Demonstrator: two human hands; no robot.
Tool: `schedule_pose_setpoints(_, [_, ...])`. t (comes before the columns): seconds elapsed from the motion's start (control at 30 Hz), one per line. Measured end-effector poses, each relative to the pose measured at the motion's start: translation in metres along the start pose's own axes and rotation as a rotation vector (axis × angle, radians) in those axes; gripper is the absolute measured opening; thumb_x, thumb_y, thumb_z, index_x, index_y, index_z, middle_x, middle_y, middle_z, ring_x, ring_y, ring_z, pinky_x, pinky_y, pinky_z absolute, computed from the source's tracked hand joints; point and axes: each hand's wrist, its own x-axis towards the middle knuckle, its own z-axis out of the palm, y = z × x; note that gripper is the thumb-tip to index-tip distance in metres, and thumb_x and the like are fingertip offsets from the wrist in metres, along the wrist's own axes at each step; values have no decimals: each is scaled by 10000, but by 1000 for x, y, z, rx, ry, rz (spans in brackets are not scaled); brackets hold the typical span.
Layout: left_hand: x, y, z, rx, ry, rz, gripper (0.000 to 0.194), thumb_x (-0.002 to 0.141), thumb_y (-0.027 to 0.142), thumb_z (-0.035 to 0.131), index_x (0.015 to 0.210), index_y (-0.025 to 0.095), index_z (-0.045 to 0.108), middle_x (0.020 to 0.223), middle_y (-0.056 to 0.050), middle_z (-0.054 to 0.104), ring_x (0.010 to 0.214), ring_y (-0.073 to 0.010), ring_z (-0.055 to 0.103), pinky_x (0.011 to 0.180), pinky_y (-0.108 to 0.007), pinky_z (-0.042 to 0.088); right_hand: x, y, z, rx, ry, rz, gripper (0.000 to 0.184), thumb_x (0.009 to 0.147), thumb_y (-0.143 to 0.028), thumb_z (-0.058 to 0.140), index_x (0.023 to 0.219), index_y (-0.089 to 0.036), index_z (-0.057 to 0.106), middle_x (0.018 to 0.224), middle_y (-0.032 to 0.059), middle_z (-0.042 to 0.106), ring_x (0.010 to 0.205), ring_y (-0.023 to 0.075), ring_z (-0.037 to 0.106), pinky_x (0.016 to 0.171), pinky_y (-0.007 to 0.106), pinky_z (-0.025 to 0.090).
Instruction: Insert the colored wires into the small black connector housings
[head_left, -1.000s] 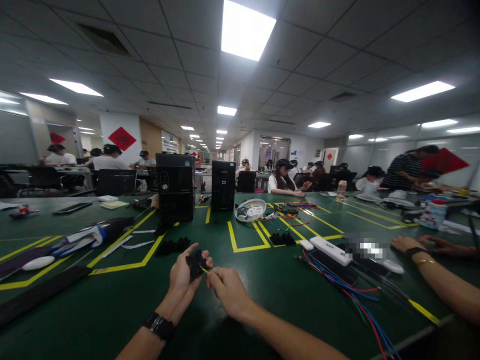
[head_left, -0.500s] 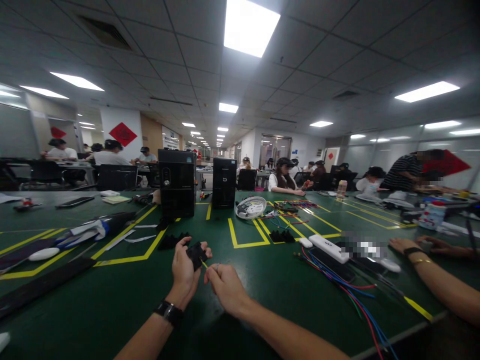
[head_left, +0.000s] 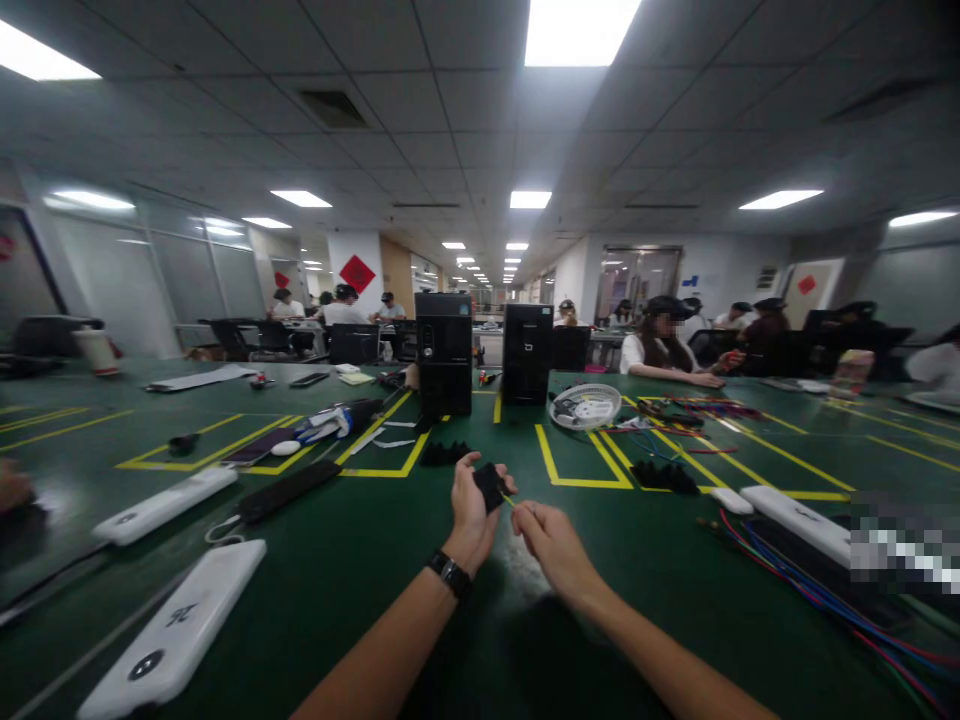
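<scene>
My left hand (head_left: 469, 520), with a dark watch on its wrist, is closed around a small black blocky piece (head_left: 490, 487) and holds it above the green table. A thin yellow length (head_left: 508, 500), wire or stick, I cannot tell which, runs from that piece to my right hand (head_left: 553, 543). The right fingers pinch its near end. How it meets the black piece is too small to make out. Beyond my hands lie a black spiky strip (head_left: 444, 454) and, farther right, another black spiky strip (head_left: 664, 477).
Two black computer towers (head_left: 444, 355) stand at the back. A white basket (head_left: 585, 407) sits right of them. White power banks (head_left: 176, 625) lie at left, and red and blue wires (head_left: 810, 580) at right. Another person's hand (head_left: 13, 488) shows at the left edge.
My view has swung left, so the scene sits farther right and more of the left table shows. Both hands keep their hold on the black piece and the yellow length.
</scene>
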Motion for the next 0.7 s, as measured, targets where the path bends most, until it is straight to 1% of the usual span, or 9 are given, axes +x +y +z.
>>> schedule_pose_setpoints(0.1, [3, -5, -2, 2, -22, 21, 278, 807, 351, 471, 1038, 230, 373, 641, 12, 577, 521, -153, 574, 569, -311, 472, 2, 5, 0, 3, -24, 20, 333, 897, -371, 403, 641, -180, 499, 475, -55, 380, 463, 97, 352, 481, 219, 254])
schedule_pose_setpoints(0.2, [3, -6, -5, 13, -22, 16, 261, 814, 354, 461, 1027, 236, 366, 640, 13, 579, 522, -151, 575, 562, -298, 462, 0, 5, 2, 15, -54, 28, 334, 903, -373, 386, 662, -178, 509, 474, -58, 385, 453, 94, 356, 474, 215, 255])
schedule_pose_setpoints(0.27, [3, -6, -6, 48, -29, 33, 245, 819, 343, 455, 1021, 237, 365, 639, 15, 581, 521, -149, 576, 562, -292, 460, -1, 1, 1, 12, -48, 33, 328, 903, -359, 386, 663, -176, 514, 475, -60, 383, 446, 91, 351, 468, 214, 250])
schedule_pose_setpoints(0.37, [1, -7, -7, 91, -83, 75, 235, 825, 346, 450, 1018, 238, 371, 656, 14, 586, 541, -154, 589, 576, -300, 468, -3, -6, -5, -23, -12, 28, 329, 898, -343, 399, 657, -168, 539, 471, -60, 371, 442, 89, 342, 466, 215, 244])
schedule_pose_setpoints(0.47, [1, -10, -6, 34, -130, 71, 250, 824, 362, 455, 1024, 238, 372, 680, 10, 585, 568, -162, 600, 593, -313, 476, -5, -8, -7, -58, 16, -8, 340, 903, -354, 401, 662, -165, 548, 481, -60, 370, 454, 88, 352, 473, 214, 244])
schedule_pose_setpoints(0.6, [4, -10, -3, -86, -97, 8, 250, 807, 340, 477, 1008, 232, 374, 633, 19, 557, 515, -157, 566, 549, -296, 452, -5, 2, 1, -80, -41, -26, 347, 915, -359, 383, 655, -169, 511, 504, -58, 386, 471, 86, 365, 482, 207, 254])
schedule_pose_setpoints(0.7, [6, -6, -2, -131, -87, -19, 248, 804, 329, 488, 1005, 230, 381, 618, 23, 543, 507, -154, 557, 545, -294, 446, -3, 7, 4, -77, -77, -30, 348, 927, -363, 358, 675, -172, 504, 515, -57, 394, 471, 86, 370, 477, 199, 267])
